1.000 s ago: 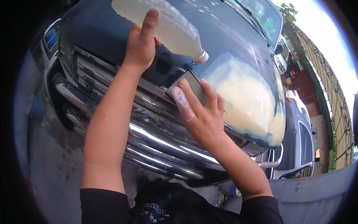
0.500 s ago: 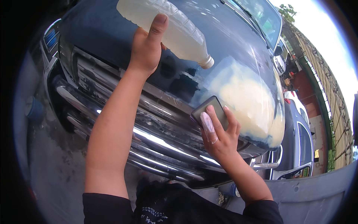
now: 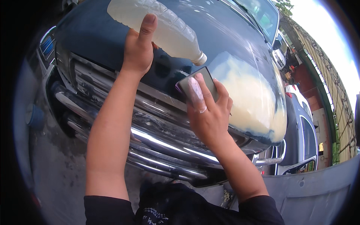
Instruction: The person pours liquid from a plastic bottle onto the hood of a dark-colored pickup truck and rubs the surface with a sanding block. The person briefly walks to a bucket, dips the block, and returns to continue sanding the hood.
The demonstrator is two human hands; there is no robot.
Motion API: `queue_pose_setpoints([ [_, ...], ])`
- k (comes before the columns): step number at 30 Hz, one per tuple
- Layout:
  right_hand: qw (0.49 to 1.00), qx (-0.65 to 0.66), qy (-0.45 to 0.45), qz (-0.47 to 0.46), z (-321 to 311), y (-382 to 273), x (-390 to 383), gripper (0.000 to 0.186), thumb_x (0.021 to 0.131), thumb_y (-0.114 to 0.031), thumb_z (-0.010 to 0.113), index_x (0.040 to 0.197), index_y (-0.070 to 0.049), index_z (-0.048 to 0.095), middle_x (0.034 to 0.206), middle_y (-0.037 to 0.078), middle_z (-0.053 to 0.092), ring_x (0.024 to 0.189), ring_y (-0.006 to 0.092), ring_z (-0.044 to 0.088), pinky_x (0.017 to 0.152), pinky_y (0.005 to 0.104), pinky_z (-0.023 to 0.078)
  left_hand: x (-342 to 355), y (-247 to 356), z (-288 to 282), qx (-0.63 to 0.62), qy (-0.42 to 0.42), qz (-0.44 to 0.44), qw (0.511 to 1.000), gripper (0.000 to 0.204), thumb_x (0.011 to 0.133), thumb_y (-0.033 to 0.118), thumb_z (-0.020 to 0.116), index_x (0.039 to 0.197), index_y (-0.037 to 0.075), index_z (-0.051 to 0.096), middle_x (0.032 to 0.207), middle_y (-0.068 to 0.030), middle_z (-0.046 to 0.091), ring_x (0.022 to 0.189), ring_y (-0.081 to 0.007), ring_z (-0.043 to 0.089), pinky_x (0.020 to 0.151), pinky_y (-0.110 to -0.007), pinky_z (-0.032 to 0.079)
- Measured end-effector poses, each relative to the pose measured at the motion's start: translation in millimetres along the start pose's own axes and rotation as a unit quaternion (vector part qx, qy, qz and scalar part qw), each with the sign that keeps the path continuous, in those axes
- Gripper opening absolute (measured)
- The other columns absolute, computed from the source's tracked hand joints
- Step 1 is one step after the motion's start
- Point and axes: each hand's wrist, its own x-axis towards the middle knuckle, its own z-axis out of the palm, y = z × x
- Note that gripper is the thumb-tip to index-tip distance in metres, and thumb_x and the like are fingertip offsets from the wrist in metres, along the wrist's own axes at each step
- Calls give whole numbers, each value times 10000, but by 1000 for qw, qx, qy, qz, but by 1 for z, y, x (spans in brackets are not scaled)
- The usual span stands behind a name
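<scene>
My left hand (image 3: 139, 50) is closed round a clear plastic bottle (image 3: 165, 32) of cloudy liquid. The bottle tilts over the dark car hood (image 3: 101, 33), its white cap end low and to the right. Just below that cap, my right hand (image 3: 208, 112) presses a flat rectangular sanding block (image 3: 200, 84), grey on top with a purplish edge, against the hood's front. One finger of this hand has a whitish wrap. To the right of the block spreads a cream filler patch (image 3: 249, 101). The block's underside is hidden.
A chrome bumper bar (image 3: 165, 144) runs across the car's front, between me and the hood. A grey panel (image 3: 315, 195) lies at lower right. Another car (image 3: 300, 131) stands beyond on the right, and a blue bucket (image 3: 34, 117) sits on the left.
My right hand has slid the sanding block up and left along the hood, toward the bottle's cap. The bottle and left hand appear slightly further left, still held the same way.
</scene>
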Motion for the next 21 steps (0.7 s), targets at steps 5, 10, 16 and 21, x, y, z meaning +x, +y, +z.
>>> queue_pose_setpoints([
  [5,1000,-26,-2,-9,-3,-17,-50,641,776,-91,748,1365,-160,503,1443,61,546,1260,391,475,956,478,387,3,0,-1,7,-14,-27,1000,597,923,612,611,1146,59,585,944,-5,612,789,-74,539,651,-235,414],
  [10,996,10,-6,86,-6,8,7,702,783,-113,740,1428,-120,462,1444,87,528,1222,411,468,949,503,395,-1,7,1,-18,17,-34,999,588,925,602,616,1158,63,571,957,-8,610,806,-82,545,656,-243,410],
  [16,997,-22,25,65,0,-39,-39,585,813,-140,719,1367,-126,533,1418,63,574,1249,383,493,978,483,377,10,11,-8,20,-13,-100,995,813,930,648,556,1436,39,369,1346,-103,523,1240,-237,529,1078,-399,411],
  [21,979,-2,21,204,-5,1,26,656,836,-141,702,1437,-53,454,1231,172,641,1154,437,506,942,512,396,11,11,-8,-15,-49,-112,992,786,936,633,556,1421,38,388,1328,-98,535,1232,-235,540,1073,-399,422],
])
